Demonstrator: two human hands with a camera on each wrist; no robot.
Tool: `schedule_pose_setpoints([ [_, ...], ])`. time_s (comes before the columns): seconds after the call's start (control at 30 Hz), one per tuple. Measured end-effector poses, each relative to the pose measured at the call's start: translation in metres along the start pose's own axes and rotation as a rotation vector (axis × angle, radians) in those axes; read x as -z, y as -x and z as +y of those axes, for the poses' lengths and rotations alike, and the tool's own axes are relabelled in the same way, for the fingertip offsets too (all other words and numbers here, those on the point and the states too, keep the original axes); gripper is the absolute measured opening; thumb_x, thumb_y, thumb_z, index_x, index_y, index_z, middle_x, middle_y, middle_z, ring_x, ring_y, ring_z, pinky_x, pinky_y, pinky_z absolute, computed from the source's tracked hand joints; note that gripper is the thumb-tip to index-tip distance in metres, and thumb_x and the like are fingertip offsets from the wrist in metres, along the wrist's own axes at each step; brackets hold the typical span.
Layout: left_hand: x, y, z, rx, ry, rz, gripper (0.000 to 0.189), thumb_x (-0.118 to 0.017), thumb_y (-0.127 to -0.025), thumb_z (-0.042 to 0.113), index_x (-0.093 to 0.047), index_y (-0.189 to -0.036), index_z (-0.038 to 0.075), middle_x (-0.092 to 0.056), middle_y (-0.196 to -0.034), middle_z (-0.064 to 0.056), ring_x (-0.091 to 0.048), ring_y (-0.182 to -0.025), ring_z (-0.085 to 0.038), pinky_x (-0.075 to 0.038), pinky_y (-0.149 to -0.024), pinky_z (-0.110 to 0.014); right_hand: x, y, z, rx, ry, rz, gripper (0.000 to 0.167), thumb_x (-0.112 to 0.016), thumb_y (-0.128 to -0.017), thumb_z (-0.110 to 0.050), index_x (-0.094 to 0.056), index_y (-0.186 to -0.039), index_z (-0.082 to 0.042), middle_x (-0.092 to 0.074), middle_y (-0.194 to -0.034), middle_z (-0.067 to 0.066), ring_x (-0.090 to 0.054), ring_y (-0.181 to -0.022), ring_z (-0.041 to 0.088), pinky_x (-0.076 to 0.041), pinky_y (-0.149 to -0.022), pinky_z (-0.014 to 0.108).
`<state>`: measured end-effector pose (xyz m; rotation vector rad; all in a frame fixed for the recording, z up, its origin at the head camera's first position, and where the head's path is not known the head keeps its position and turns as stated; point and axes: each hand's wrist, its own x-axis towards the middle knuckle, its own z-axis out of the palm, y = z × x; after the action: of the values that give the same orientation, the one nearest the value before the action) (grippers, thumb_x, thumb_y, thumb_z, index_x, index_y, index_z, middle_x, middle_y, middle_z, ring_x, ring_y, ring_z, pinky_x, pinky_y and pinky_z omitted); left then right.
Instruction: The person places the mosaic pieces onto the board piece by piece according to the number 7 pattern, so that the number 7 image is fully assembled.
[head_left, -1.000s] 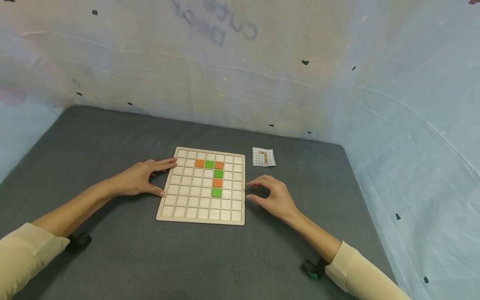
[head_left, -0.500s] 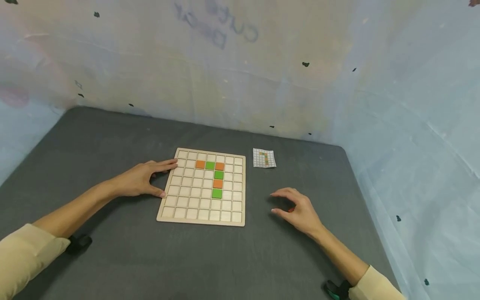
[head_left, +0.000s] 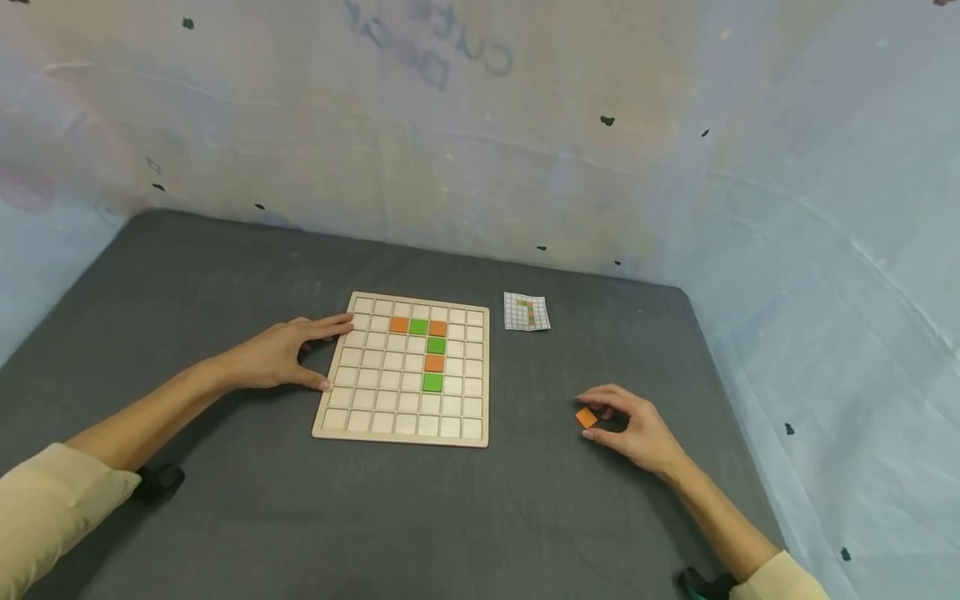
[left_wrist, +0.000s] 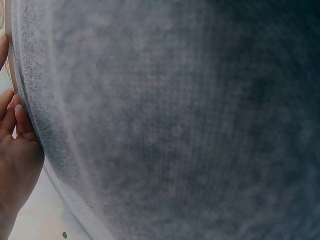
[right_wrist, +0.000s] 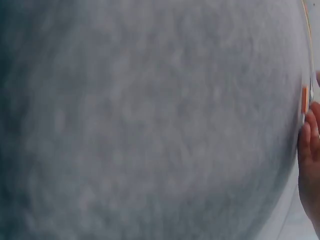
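A square wooden board (head_left: pixel 390 405) with a grid of recessed cells lies on the table. Orange and green tiles sit in it in a 7-like shape, among them an orange tile (head_left: pixel 434 363) and a green tile (head_left: pixel 432 382). My left hand (head_left: pixel 273 358) rests against the board's left edge, fingers extended and thumb spread apart. To the right of the board, my right hand (head_left: pixel 633 429) is around a loose orange tile (head_left: pixel 587 417), thumb and index finger on either side of it. That tile also shows at the fingertips in the right wrist view (right_wrist: pixel 304 100).
A small paper card (head_left: pixel 527 312) printed with a coloured grid pattern lies beyond the board's right corner. The dark grey table (head_left: pixel 375 517) meets a pale sheet wall (head_left: pixel 487 167) at the back and a side sheet (head_left: pixel 840 333) on the right.
My right hand has moved right and toward me, from the board's right edge to the loose orange tile. The left hand and the board have stayed in place.
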<state>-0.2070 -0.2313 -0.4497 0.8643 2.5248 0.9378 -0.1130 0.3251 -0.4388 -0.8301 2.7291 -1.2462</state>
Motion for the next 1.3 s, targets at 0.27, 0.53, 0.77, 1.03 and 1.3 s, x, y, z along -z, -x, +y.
schedule_pose_setpoints([
  [0.27,0.0,-0.001,0.0,-0.009,0.004,0.0,0.099,-0.081,-0.076,0.05,-0.035,-0.156,0.012,-0.024,-0.164,-0.005,-0.036,-0.138,-0.036,-0.035,-0.101,-0.057,0.005,0.004,0.024,0.039,0.037,-0.052,0.045,-0.081,-0.079,0.003,-0.07,-0.122,-0.003,-0.065,-0.121,0.01,-0.063,-0.094,0.018,-0.052,-0.076,0.03],
  [0.53,0.001,0.003,-0.002,-0.007,-0.013,0.013,0.098,-0.081,-0.077,0.049,-0.036,-0.156,0.013,-0.024,-0.164,-0.005,-0.037,-0.137,-0.036,-0.037,-0.099,-0.058,0.008,-0.011,0.008,0.032,0.062,-0.043,0.035,-0.082,-0.074,0.009,-0.074,-0.108,0.004,-0.064,-0.103,0.017,-0.06,-0.077,0.027,-0.05,-0.066,0.036],
  [0.77,0.0,0.001,-0.001,-0.028,-0.01,0.009,0.096,-0.082,-0.078,0.046,-0.036,-0.155,0.012,-0.024,-0.164,-0.006,-0.036,-0.138,-0.038,-0.036,-0.099,-0.059,0.0,-0.007,0.027,0.025,0.072,-0.005,0.032,-0.084,-0.077,0.0,-0.075,-0.107,-0.006,-0.065,-0.1,0.006,-0.057,-0.075,0.015,-0.047,-0.063,0.024],
  [1.03,0.0,0.0,0.0,-0.03,0.003,0.001,0.098,-0.08,-0.078,0.049,-0.035,-0.156,0.011,-0.023,-0.164,-0.006,-0.035,-0.139,-0.036,-0.035,-0.101,-0.058,-0.003,-0.012,0.031,0.042,0.151,-0.026,0.027,-0.082,-0.082,-0.009,-0.072,-0.107,-0.015,-0.062,-0.101,-0.005,-0.053,-0.072,0.005,-0.045,-0.06,0.02],
  [1.3,0.001,0.001,0.001,-0.022,-0.001,-0.002,0.098,-0.08,-0.078,0.049,-0.035,-0.156,0.011,-0.023,-0.164,-0.006,-0.036,-0.138,-0.035,-0.035,-0.101,-0.057,-0.008,-0.018,0.025,0.041,0.179,0.021,0.025,-0.079,-0.085,-0.008,-0.07,-0.107,-0.014,-0.063,-0.095,-0.006,-0.054,-0.068,0.004,-0.045,-0.057,0.019],
])
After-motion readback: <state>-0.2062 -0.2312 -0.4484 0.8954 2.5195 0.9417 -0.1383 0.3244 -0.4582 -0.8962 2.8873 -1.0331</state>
